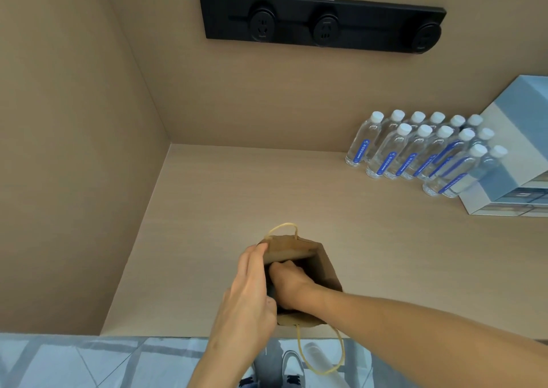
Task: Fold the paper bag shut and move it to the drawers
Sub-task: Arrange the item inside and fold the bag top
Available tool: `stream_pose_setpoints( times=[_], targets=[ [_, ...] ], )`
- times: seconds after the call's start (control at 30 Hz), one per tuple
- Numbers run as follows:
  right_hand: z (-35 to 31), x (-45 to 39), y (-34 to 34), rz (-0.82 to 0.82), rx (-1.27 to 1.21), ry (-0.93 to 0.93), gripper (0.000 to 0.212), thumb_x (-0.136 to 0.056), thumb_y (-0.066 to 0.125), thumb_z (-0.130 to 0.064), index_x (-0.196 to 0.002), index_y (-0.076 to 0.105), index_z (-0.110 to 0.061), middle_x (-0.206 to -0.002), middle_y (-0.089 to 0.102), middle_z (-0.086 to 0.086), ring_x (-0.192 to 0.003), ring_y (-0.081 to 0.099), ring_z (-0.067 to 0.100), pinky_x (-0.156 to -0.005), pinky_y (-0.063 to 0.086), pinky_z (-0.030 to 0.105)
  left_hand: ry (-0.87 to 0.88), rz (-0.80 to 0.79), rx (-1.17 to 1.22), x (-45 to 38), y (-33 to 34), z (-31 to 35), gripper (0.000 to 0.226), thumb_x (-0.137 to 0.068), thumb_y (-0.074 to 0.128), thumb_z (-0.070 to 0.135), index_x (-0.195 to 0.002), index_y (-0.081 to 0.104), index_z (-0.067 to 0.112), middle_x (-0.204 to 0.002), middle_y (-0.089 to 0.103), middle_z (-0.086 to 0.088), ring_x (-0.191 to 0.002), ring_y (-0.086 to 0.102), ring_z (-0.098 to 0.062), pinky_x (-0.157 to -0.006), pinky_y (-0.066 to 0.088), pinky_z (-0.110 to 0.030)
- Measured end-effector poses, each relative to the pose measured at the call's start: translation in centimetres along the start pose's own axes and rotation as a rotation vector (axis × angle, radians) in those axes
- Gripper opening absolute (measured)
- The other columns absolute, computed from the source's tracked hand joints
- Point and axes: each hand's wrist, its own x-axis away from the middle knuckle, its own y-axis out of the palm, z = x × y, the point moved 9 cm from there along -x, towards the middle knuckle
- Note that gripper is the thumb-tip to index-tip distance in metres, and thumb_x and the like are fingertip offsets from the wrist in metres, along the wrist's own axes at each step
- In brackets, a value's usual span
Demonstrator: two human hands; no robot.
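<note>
Brown paper bag [321, 272] found standing on the light wood counter [296, 186], near its front edge, mouth open upward. Far rope handle [283, 229] seen arched above the rear rim; near rope handle [321, 355] seen hanging down past the counter edge. Rear flap noted bent inward over the opening.

Left hand [247, 295] placed along the bag's left side, fingertips [261, 248] on the upper rear corner, fingers extended and close together. Grip on the wall not confirmed; contact only. Right hand [289, 284] reached down inside the bag, fingers curled, forearm crossing in from the right. Dark object glimpsed under the right hand inside the bag; whether held, cannot tell.

Drawers [516, 192] located at the far right of the counter, pale blue and white, partly cut off by the frame edge, well apart from the bag. Water bottles [415, 150] ranked in rows just beside the drawers, white caps, blue labels. Black socket strip [321, 21] mounted on the back wall, three round outlets. Grey and white shoe [292, 367] visible below the counter edge.
</note>
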Motion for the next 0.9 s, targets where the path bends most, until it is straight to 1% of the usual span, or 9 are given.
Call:
stream_pose_setpoints(
  times=[0.07,0.23,0.3,0.47,0.57,0.63,0.73,0.83,0.9],
  targets=[
    [-0.9,-0.1,0.0,-0.015,0.014,-0.04,0.026,-0.091,0.057,-0.011,-0.117,0.054,-0.009,-0.122,0.056,0.013,-0.1,0.058,0.027,-0.083,0.049,0.034,0.01,-0.001,0.008,-0.1,0.0,0.1,0.085,-0.072,0.043,-0.005,-0.146,0.019,0.03,-0.153,0.02,0.015,-0.12,0.05,-0.021,-0.096,0.045,-0.036],
    [-2.8,0.4,0.1,-0.149,-0.021,-0.131,0.027,-0.098,0.045,-0.01,-0.121,0.058,-0.004,-0.12,0.064,0.019,-0.105,0.06,0.031,-0.094,0.049,0.04,-0.007,0.003,0.012,-0.3,-0.2,-0.3,0.084,-0.074,0.044,-0.005,-0.146,0.02,0.031,-0.151,0.023,0.015,-0.112,0.051,-0.016,-0.088,0.043,-0.027],
    [-3.2,1.3,-0.6,-0.198,-0.005,-0.152,0.029,-0.097,0.042,-0.006,-0.12,0.059,0.0,-0.118,0.064,0.021,-0.099,0.06,0.031,-0.093,0.05,0.042,-0.009,-0.001,0.005,-0.4,-0.2,-0.4,0.083,-0.076,0.044,-0.003,-0.147,0.019,0.03,-0.152,0.022,0.015,-0.116,0.049,-0.017,-0.091,0.044,-0.029],
    [-3.5,3.6,-3.9,-0.271,0.162,-0.155,0.032,-0.096,0.043,0.0,-0.123,0.058,0.005,-0.115,0.067,0.023,-0.082,0.062,0.029,-0.069,0.052,0.035,-0.015,-0.001,-0.012,-0.8,-0.4,-0.7,0.082,-0.078,0.045,-0.001,-0.149,0.017,0.029,-0.15,0.024,0.012,-0.113,0.052,-0.021,-0.09,0.048,-0.038],
    [-3.4,4.3,-5.9,-0.274,0.363,-0.136,0.028,-0.095,0.046,0.001,-0.117,0.062,0.006,-0.096,0.075,0.021,-0.059,0.059,0.024,-0.059,0.053,0.033,-0.016,-0.002,-0.028,-1.1,-0.5,-1.0,0.082,-0.078,0.046,0.0,-0.149,0.017,0.028,-0.151,0.026,0.009,-0.116,0.052,-0.024,-0.091,0.048,-0.041],
    [-3.7,4.7,-7.4,-0.25,0.523,-0.148,0.026,-0.09,0.051,0.005,-0.112,0.065,0.004,-0.091,0.075,0.021,-0.057,0.057,0.024,-0.049,0.046,0.03,-0.013,-0.001,-0.024,-1.2,-0.5,-1.0,0.082,-0.076,0.046,0.0,-0.147,0.019,0.03,-0.15,0.027,0.009,-0.116,0.053,-0.026,-0.09,0.049,-0.042],
    [-4.0,5.1,-7.9,-0.281,0.765,-0.183,0.018,-0.087,0.053,0.005,-0.098,0.067,0.005,-0.091,0.072,0.02,-0.067,0.061,0.029,-0.046,0.039,0.03,-0.015,0.001,-0.025,-1.4,-0.6,-1.1,0.082,-0.077,0.046,0.0,-0.147,0.018,0.031,-0.15,0.026,0.011,-0.115,0.053,-0.025,-0.089,0.05,-0.042],
    [-3.3,4.5,-5.9,-0.388,0.955,-0.176,0.021,-0.09,0.047,0.003,-0.08,0.065,-0.001,-0.067,0.065,0.011,-0.054,0.056,0.021,-0.046,0.04,0.03,-0.022,-0.009,-0.031,-1.6,-0.4,-1.3,0.082,-0.077,0.046,0.0,-0.147,0.017,0.033,-0.149,0.025,0.013,-0.114,0.051,-0.021,-0.087,0.047,-0.034],
    [-3.1,3.6,-4.6,-0.413,0.988,-0.187,0.025,-0.093,0.047,0.001,-0.073,0.062,-0.004,-0.063,0.059,0.007,-0.051,0.053,0.018,-0.044,0.04,0.028,-0.013,-0.02,-0.025,-1.7,-0.2,-1.3,0.083,-0.077,0.045,0.0,-0.147,0.017,0.033,-0.148,0.024,0.014,-0.114,0.05,-0.018,-0.088,0.047,-0.033]
  ],
)
